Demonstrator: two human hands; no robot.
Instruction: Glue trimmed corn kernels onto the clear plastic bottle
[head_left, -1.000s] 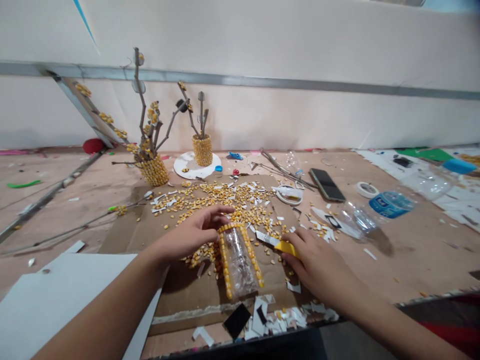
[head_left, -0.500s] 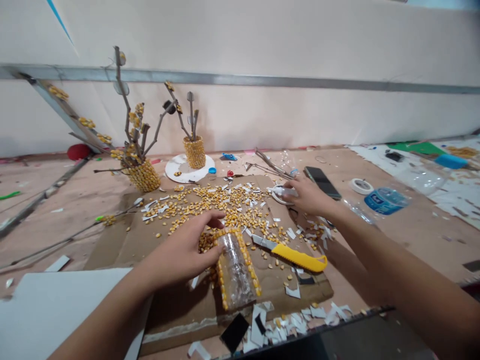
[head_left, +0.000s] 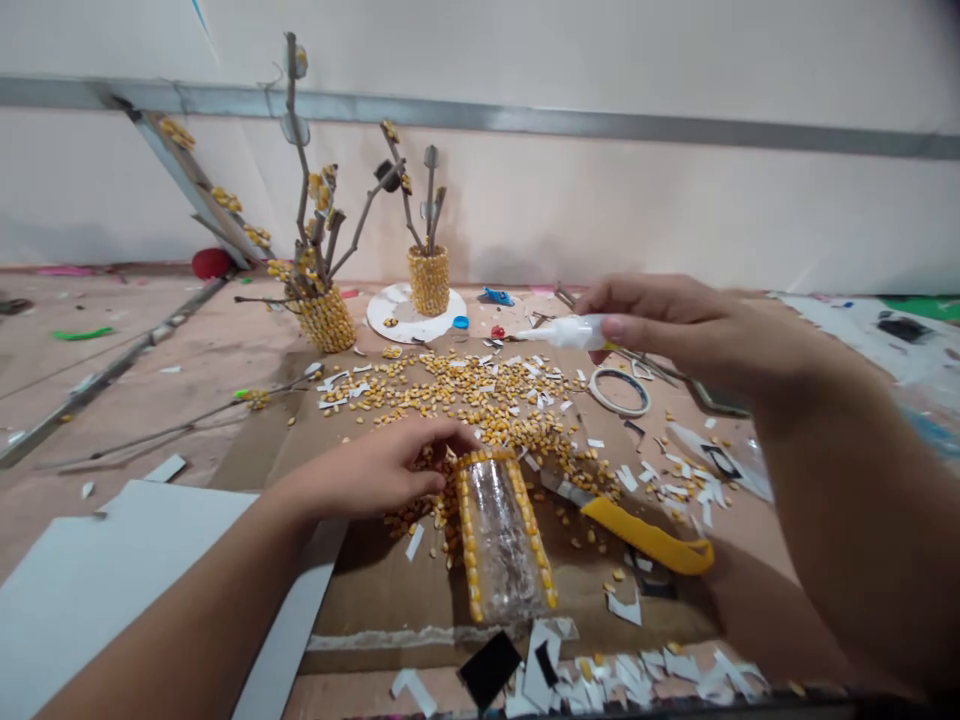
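Observation:
A clear plastic cylinder lies on the cardboard, edged with glued rows of corn kernels. Beside its upper left end rests my left hand, thumb and fingers apart, the fingertips partly behind the cylinder's rim. Raised above the work area, my right hand grips a small white glue bottle, its thin nozzle pointing left. Loose corn kernels and white scraps are spread beyond the cylinder. To the right of the cylinder lies a yellow utility knife with its blade out.
Two corn-covered pots with twigs stand at the back, one pot left and another pot on a white disc. A tape roll lies right of the kernels. White board covers the front left; paper scraps gather in front.
My right hand has lifted the glue bottle off the tape roll area and brought it up, nearer to me. My left hand stays by the cylinder. The view has shifted slightly.

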